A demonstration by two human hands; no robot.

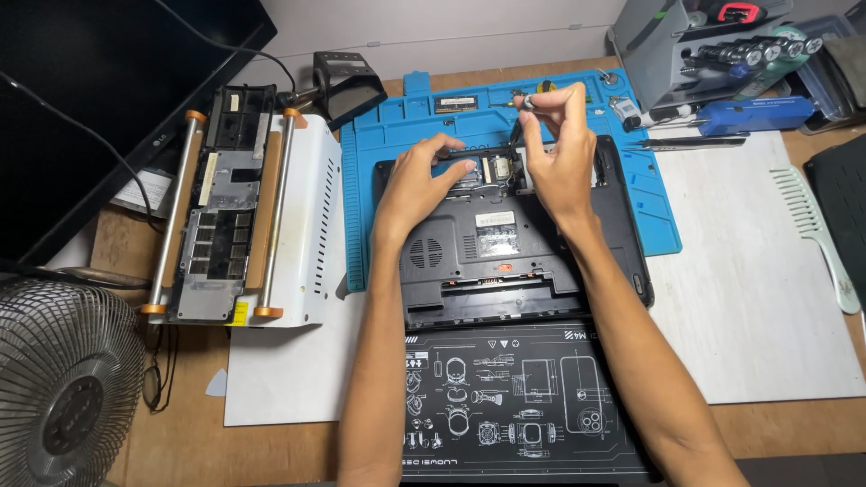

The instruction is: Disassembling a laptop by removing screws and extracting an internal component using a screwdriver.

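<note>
Head view, downward on a wooden desk (794, 433). Landmark: upturned black laptop (523, 261), matte plastic, vented, base cover off, lying on a blue ribbed silicone mat (649, 194). Left of laptop: white perforated metal stand (311, 225) with two steel rollers, carrying the removed black cover panel (221, 225); further left, a wire fan grille (63, 379). Right of laptop: white sheet (758, 298), pale green comb (812, 234); beyond that corner, a grey case of driver bits (749, 50). Near edge of laptop: black printed mat (514, 406).

Over the far edge of laptop: left hand (419, 185), fingers curled down, steadying the open bay by a black frame. Right hand (559, 149) pinched shut on a slim screwdriver (521, 122), shaft upright, tip down in the bay. Probably a screw being worked at the drive or memory bay; next move likely calls for straight downward pressure, slow twisting, and a steady laptop.
</note>
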